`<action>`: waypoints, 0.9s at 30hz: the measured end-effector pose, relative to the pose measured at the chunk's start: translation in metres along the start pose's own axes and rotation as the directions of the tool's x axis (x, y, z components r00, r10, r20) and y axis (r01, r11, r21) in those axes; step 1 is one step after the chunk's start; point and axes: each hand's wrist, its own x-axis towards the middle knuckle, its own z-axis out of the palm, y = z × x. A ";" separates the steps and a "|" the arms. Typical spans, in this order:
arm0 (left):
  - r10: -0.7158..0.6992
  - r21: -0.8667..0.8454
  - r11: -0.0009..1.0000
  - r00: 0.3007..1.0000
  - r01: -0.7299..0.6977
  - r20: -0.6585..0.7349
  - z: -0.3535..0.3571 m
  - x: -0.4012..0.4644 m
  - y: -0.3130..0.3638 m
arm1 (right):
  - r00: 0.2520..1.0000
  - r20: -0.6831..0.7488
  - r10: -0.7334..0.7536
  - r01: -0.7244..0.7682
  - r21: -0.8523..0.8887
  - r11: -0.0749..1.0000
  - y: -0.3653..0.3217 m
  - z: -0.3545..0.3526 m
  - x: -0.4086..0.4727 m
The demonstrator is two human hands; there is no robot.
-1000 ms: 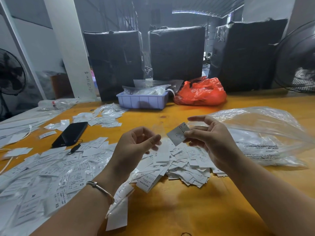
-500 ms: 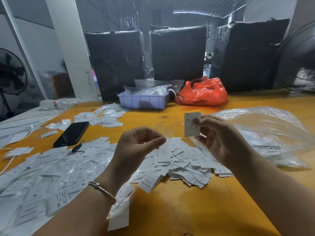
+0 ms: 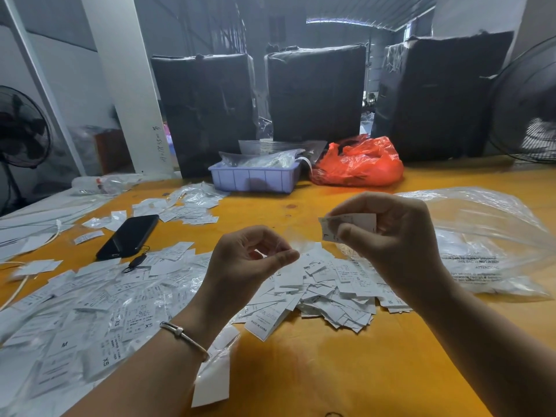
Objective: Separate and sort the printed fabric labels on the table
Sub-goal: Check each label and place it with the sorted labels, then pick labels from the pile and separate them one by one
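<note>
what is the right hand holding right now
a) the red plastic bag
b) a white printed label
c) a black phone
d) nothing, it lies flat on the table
b: the right hand is raised above the orange table and pinches a small white printed fabric label between thumb and fingers, while the black phone and the red plastic bag lie untouched farther back.

Bare table (image 3: 331,365) near; label pile (image 3: 331,284), plastic bag (image 3: 487,236) beyond.
</note>
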 end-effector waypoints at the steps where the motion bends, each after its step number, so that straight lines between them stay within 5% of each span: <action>1: 0.001 0.002 1.000 1.000 -0.001 0.000 0.000 0.000 0.000 | 1.000 0.006 0.000 0.000 -0.002 1.000 -0.002 0.000 0.000; 6: 0.004 0.010 1.000 1.000 -0.004 -0.002 0.001 0.000 0.000 | 0.996 0.089 0.018 -0.026 0.096 0.995 -0.003 0.002 -0.001; 21: -0.012 0.002 1.000 0.999 0.012 0.050 0.001 -0.001 0.003 | 0.974 0.226 0.016 0.005 -0.094 0.996 0.012 0.001 0.002; 27: -0.026 -0.008 1.000 0.996 0.027 0.086 0.002 -0.002 0.003 | 0.944 0.269 0.193 -0.180 -0.071 0.981 0.022 0.001 0.003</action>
